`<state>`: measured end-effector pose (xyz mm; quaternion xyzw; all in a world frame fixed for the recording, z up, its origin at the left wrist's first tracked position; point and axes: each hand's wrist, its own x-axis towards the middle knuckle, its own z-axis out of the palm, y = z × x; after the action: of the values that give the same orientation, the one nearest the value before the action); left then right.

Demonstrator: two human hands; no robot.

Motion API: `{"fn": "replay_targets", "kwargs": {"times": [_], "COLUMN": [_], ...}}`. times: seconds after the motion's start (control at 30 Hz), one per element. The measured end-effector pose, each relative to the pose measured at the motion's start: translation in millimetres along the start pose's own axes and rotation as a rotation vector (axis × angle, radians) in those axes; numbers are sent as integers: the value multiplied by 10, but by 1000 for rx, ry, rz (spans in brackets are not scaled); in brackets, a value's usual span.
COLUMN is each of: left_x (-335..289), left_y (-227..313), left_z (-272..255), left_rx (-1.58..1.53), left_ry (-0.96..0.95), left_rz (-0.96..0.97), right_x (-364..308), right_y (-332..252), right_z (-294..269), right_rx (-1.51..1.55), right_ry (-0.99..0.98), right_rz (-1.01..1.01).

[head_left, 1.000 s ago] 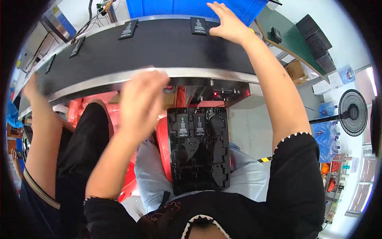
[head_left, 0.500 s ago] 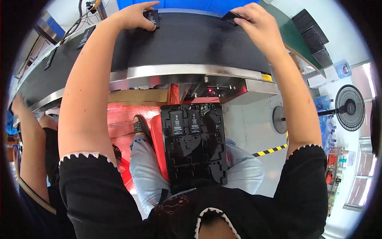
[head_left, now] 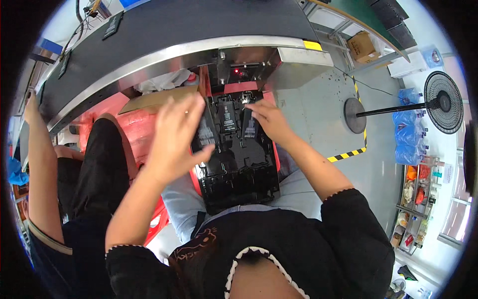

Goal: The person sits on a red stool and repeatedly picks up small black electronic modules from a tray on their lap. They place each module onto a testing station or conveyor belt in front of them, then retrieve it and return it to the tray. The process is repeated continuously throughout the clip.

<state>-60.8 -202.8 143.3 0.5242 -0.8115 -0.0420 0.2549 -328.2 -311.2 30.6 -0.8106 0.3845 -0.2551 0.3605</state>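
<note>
A black molded tray [head_left: 239, 172] with shaped recesses rests on my lap. One flat black battery [head_left: 227, 117] with pale printing lies in its upper left part. My left hand [head_left: 177, 137], slightly blurred, is at the tray's left edge and grips another flat black battery [head_left: 205, 132] between thumb and fingers. Over the tray's upper right, my right hand [head_left: 271, 122] pinches a third battery [head_left: 250, 125] near its top end; it sits tilted over the recesses. Whether a further battery lies under it cannot be seen.
Beyond the tray runs a dark conveyor belt [head_left: 199, 32] with a metal edge; more flat black batteries [head_left: 113, 25] lie on its left part. A co-worker's arm [head_left: 42, 169] reaches the belt at left. A cardboard box flap [head_left: 154, 104] is under the belt; a standing fan [head_left: 443, 102] is at right.
Both hands have come from the belt down to the tray, each carrying a flat black battery. The view has tilted down, and the tray appears higher in it.
</note>
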Motion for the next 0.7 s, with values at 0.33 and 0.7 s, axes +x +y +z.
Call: {"fn": "replay_targets", "kwargs": {"times": [0.33,0.7], "left_x": [-984,-882], "left_y": [161,138], "left_z": [707,870], "left_rx": [-158,-376], "left_ry": [-323,-283], "left_rz": [-185,-316], "right_x": [-366,-241], "right_y": [-100,-6], "right_z": [193,81], "right_rx": [-575,-721], "right_ry": [41,-88], "right_rz": [-184,-207]}}
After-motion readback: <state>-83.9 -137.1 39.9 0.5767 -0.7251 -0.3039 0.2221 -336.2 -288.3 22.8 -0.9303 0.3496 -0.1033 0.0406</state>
